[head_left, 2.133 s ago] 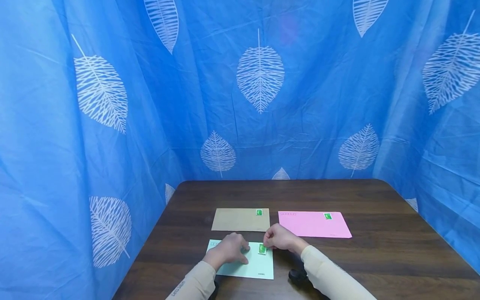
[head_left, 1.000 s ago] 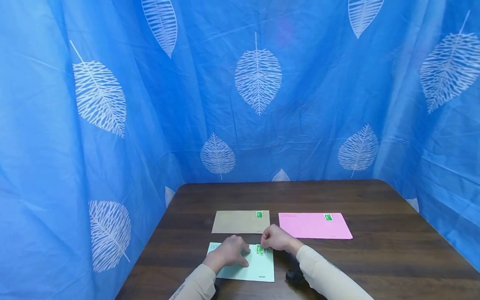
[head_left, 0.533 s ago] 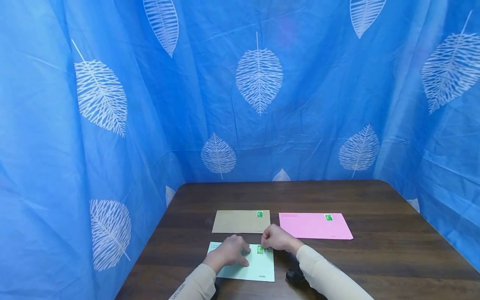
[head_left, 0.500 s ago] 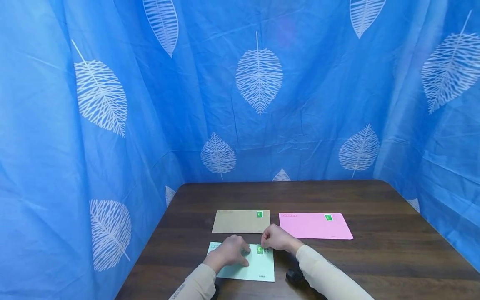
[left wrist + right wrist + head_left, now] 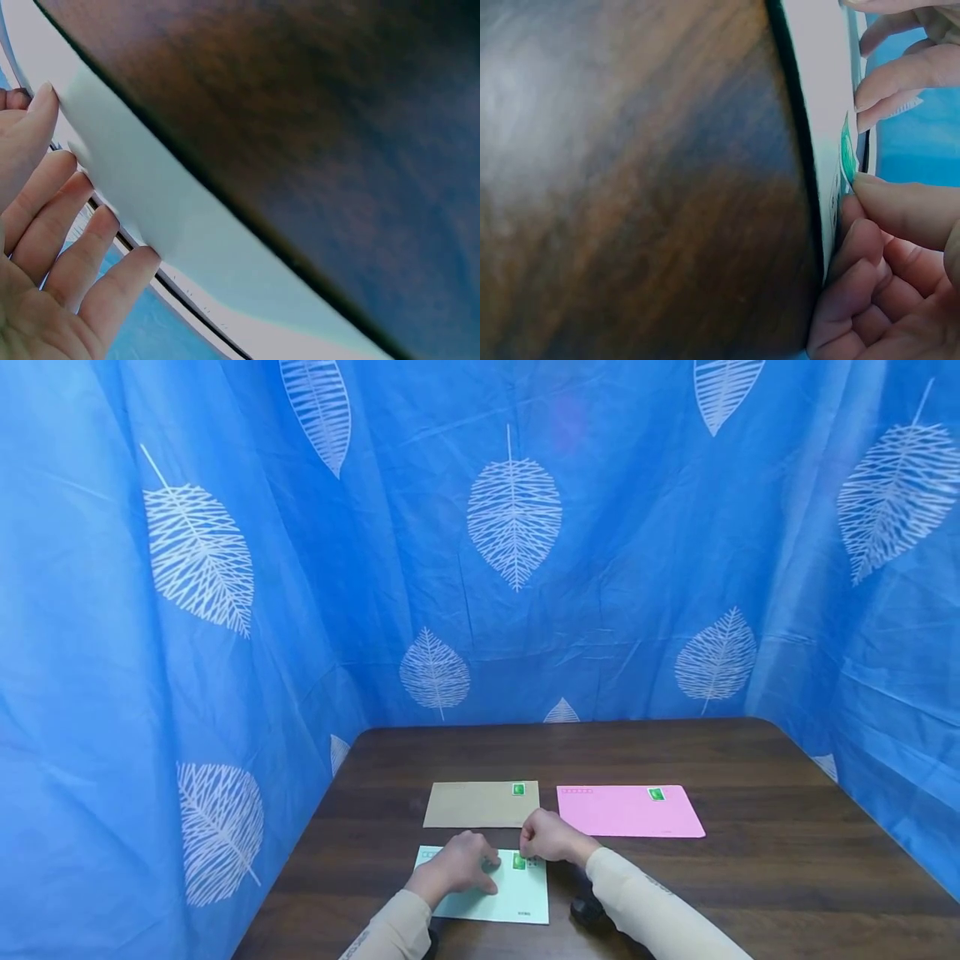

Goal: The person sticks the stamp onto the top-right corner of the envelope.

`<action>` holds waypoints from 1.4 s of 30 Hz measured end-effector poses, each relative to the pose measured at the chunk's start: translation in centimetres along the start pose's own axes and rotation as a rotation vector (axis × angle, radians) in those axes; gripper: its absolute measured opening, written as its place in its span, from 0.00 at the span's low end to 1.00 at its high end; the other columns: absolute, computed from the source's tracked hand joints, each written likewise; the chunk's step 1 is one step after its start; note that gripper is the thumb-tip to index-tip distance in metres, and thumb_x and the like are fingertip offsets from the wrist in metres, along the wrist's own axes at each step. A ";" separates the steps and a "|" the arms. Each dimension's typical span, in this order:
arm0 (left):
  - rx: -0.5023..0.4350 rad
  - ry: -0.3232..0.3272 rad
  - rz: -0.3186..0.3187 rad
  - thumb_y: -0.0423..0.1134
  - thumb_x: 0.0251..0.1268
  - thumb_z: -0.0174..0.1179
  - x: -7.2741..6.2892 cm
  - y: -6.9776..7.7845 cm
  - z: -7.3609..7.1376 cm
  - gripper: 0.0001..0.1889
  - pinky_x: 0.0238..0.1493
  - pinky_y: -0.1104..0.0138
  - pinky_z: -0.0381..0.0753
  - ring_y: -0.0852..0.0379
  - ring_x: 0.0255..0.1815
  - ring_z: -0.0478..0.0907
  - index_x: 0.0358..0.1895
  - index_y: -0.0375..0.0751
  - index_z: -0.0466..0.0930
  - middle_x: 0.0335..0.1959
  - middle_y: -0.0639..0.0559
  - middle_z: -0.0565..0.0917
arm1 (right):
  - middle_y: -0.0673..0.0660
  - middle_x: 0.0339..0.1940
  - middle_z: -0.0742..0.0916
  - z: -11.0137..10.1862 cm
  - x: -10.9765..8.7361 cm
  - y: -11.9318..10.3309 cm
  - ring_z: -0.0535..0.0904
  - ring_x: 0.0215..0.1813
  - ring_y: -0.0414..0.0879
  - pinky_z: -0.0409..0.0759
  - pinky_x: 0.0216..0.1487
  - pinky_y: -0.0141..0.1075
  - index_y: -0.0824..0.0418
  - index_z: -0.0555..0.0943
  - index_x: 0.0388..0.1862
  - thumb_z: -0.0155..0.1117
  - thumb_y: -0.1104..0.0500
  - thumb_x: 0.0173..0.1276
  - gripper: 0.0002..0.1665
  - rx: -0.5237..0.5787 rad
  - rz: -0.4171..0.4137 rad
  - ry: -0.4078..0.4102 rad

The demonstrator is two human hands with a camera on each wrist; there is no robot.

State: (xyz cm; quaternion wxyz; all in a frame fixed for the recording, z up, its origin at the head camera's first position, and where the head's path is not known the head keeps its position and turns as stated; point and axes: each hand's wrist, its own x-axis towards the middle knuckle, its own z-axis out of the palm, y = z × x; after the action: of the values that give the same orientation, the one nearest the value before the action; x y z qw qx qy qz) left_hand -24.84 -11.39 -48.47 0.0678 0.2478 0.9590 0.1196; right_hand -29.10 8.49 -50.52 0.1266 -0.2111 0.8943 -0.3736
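Observation:
A mint-green envelope (image 5: 510, 897) lies near the front of the table, its printed boxes partly behind my left hand (image 5: 455, 867). The fingertips of that hand rest spread on the envelope, as the left wrist view (image 5: 75, 240) also shows. At the envelope's upper right, my right hand (image 5: 551, 837) pinches the edge of a green postage stamp (image 5: 519, 861) between thumb and forefinger. In the right wrist view the stamp (image 5: 847, 154) stands slightly bowed off the paper, its far end close to the surface. Small printed marks show just right of it.
Behind lies a tan envelope (image 5: 480, 806) with a green stamp at its upper right. To its right is a pink envelope (image 5: 626, 812), likewise stamped. The dark wooden table (image 5: 750, 877) is surrounded by blue leaf-patterned curtains (image 5: 592, 568). A black object (image 5: 587, 910) sits under the right wrist.
Since two seconds ago, my right hand and the stamp have shifted slightly left over the mint envelope, uncovering printed marks beside it. The left hand stays in place; little differs in the last half second.

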 end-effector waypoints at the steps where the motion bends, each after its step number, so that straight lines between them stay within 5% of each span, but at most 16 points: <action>1: -0.002 0.001 -0.003 0.43 0.44 0.80 0.0 0.0 0.1 0.20 0.55 0.67 0.83 0.56 0.51 0.85 0.44 0.44 0.91 0.45 0.54 0.91 | 0.48 0.18 0.81 0.0 0.0 0.0 0.74 0.24 0.42 0.72 0.25 0.32 0.59 0.83 0.20 0.69 0.68 0.62 0.12 -0.007 -0.005 -0.002; 42: -0.018 -0.009 -0.001 0.43 0.45 0.79 0.0 -0.1 0.0 0.20 0.55 0.66 0.83 0.55 0.52 0.85 0.45 0.44 0.91 0.46 0.53 0.90 | 0.47 0.16 0.80 0.0 0.2 -0.4 0.73 0.22 0.41 0.69 0.23 0.31 0.60 0.82 0.17 0.69 0.69 0.60 0.13 -0.078 -0.032 -0.002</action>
State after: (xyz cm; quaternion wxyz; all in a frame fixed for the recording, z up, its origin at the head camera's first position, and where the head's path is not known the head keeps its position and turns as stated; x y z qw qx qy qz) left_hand -24.88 -11.43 -48.48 0.0745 0.2474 0.9576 0.1273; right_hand -29.18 8.11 -50.22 0.1132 -0.2304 0.9047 -0.3401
